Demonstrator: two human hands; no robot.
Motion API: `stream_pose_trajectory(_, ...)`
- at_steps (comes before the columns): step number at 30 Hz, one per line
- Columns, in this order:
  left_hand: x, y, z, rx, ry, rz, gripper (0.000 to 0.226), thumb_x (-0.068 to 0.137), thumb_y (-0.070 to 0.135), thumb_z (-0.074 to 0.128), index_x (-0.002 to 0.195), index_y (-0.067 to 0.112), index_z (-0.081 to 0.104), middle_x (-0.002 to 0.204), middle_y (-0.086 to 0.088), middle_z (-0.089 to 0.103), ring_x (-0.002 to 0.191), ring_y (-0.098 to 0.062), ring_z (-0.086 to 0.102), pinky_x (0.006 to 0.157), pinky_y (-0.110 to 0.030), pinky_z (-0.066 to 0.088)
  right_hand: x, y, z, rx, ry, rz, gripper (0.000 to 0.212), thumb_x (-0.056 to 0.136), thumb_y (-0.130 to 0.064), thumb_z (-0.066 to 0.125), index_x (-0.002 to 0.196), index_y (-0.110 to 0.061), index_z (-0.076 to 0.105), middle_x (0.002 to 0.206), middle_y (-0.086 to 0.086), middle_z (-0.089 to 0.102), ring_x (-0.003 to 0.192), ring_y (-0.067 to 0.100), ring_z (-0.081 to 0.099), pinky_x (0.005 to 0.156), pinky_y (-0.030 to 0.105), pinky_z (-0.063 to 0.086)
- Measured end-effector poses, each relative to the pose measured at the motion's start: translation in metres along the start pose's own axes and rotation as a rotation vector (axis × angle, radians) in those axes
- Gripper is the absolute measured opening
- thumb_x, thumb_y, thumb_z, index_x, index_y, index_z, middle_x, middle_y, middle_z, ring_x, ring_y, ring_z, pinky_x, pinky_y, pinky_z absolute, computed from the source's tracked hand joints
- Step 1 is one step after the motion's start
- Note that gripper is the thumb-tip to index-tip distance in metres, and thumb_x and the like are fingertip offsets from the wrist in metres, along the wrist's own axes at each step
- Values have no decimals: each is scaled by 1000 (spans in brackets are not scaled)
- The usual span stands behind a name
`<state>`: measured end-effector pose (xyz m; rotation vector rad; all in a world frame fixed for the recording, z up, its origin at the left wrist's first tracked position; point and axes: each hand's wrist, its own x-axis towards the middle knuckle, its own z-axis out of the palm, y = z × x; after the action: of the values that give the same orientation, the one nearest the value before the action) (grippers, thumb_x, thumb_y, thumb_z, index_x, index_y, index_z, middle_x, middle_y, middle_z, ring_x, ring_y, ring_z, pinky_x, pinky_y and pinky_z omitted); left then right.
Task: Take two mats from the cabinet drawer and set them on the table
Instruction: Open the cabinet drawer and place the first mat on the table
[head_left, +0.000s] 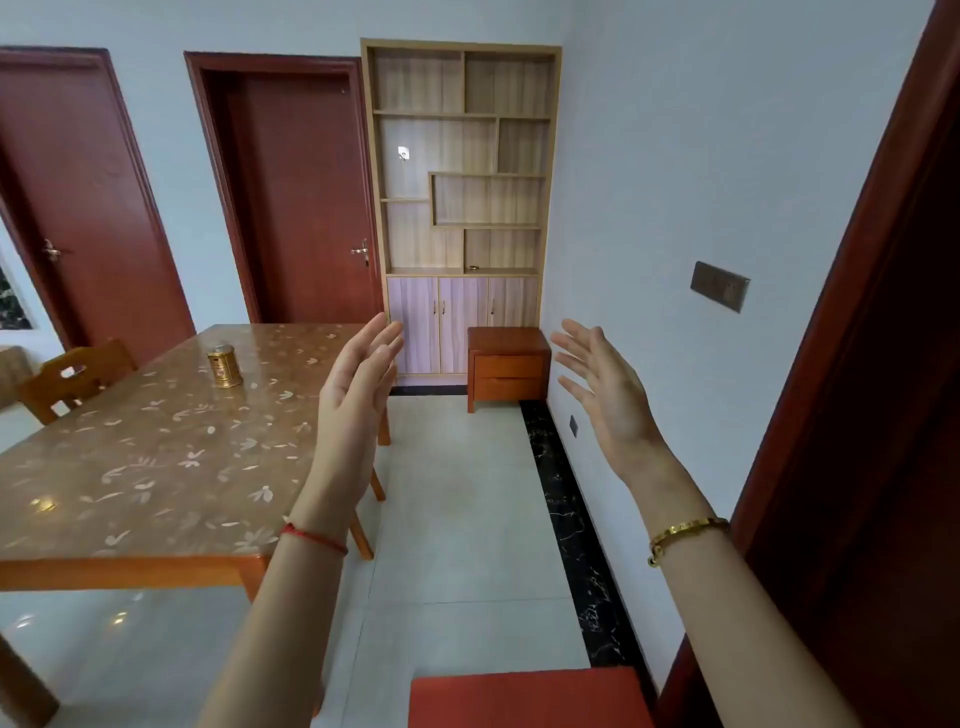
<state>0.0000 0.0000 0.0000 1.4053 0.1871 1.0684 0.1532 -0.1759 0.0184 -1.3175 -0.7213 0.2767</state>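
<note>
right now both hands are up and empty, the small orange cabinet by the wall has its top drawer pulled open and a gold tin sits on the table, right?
Not quite: the head view shows both drawers of the small orange cabinet shut, none pulled open. The rest holds: the left hand and right hand are up and empty, and the gold tin sits on the table.

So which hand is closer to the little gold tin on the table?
Left. The left hand is raised just right of the gold tin, over the table edge. The right hand is farther right, by the wall.
</note>
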Motion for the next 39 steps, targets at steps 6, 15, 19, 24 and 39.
stream_pose_trajectory(6, 64, -45, -2, 10, -4, -58, 42, 102, 23, 49, 143, 18, 49, 139, 3, 61, 130, -11, 56, 114, -36, 41, 68, 33, 11, 16, 8, 62, 48, 103, -40, 28, 140, -17, 47, 137, 1, 55, 127, 15, 51, 113, 44, 35)
stream_pose_trajectory(15, 124, -110, -4, -5, -45, -102, 42, 103, 20, 45, 144, 15, 47, 140, 0, 59, 129, -9, 56, 112, -27, 41, 135, 89, 11, 33, 22, 106, 49, 102, -42, 28, 141, -18, 46, 137, -1, 55, 127, 13, 51, 113, 43, 35)
stream_pose_trajectory(19, 145, -136, -2, -42, -35, -135, 43, 101, 19, 47, 143, 13, 48, 139, -3, 60, 129, -12, 57, 113, -30, 41, 158, 113, 7, 28, 49, 134, 48, 102, -41, 29, 140, -18, 46, 137, 0, 55, 126, 14, 52, 114, 43, 35)
stream_pose_trajectory(24, 175, -171, 7, -59, -20, -171, 48, 96, 23, 50, 143, 13, 49, 139, -3, 60, 129, -12, 57, 112, -32, 41, 195, 140, -7, 48, 48, 149, 48, 102, -41, 29, 140, -18, 47, 137, 0, 56, 127, 14, 52, 113, 42, 36)
stream_pose_trajectory(39, 326, -283, 90, -44, 31, -183, 47, 92, 27, 50, 138, 19, 52, 138, 1, 61, 130, -12, 56, 114, -34, 39, 388, 210, -74, 57, 0, 183, 48, 103, -39, 26, 142, -17, 44, 139, 0, 54, 129, 14, 50, 114, 42, 34)
